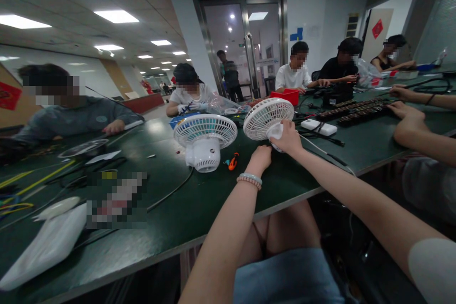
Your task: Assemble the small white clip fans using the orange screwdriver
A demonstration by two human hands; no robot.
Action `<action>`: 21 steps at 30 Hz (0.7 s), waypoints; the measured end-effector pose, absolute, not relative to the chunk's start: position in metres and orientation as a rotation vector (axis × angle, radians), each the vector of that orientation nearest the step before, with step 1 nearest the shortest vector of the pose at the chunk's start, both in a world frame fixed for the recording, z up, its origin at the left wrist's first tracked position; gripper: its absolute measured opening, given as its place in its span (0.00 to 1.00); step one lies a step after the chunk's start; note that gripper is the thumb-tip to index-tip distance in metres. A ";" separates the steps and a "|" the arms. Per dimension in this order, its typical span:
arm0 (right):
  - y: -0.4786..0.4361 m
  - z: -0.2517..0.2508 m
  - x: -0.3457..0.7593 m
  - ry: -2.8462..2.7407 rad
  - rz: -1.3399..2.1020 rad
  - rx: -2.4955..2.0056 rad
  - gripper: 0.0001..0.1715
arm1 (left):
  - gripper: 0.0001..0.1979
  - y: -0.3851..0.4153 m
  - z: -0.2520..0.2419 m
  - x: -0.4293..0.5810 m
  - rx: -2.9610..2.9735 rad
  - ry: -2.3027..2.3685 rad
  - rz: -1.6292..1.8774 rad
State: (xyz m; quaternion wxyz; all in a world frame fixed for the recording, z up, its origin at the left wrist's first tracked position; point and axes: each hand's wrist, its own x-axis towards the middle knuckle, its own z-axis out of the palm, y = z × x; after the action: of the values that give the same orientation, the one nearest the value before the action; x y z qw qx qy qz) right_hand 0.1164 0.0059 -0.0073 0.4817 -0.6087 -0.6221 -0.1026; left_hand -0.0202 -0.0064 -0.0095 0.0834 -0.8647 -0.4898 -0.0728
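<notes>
A white fan [268, 116] with a round grille leans face-up to the left, held over the green table. My right hand [287, 138] is wrapped round the white housing behind its grille. Just below and to the left, my left hand [261, 157] is closed, its fingertips turned away from view; what they hold, if anything, is hidden. Left of my hands, a second white fan [205, 142] rests on its motor housing with the grille facing up, and a dark cord trails from it. Between this fan and my left hand lies a small orange and black object [233, 161].
A white box-shaped device [318, 127] and cables sit right of my hands. Dark slotted strips [359, 111] lie beyond, near another person's hands [406, 109]. A red bin [285, 97] stands behind the fans. At left are a white wrapped package [46, 249] and wires. Several people sit around.
</notes>
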 end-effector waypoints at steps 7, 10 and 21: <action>0.006 -0.007 0.116 -1.521 -0.233 -1.502 0.36 | 0.12 -0.011 -0.001 -0.027 -2.548 -1.490 -0.238; 0.007 -0.005 0.121 -1.520 -0.227 -1.468 0.32 | 0.12 -0.012 0.000 -0.028 -2.540 -1.512 -0.253; -0.016 0.021 0.122 -1.662 -0.560 -1.131 0.15 | 0.12 -0.010 -0.003 -0.030 -2.535 -1.569 -0.285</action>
State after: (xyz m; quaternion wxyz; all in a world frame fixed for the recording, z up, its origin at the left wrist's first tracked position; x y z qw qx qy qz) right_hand 0.1224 -0.0164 0.0207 0.5032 -0.4683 -0.6882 -0.2320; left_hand -0.0302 -0.0101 -0.0025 0.0732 -0.8441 -0.5226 -0.0948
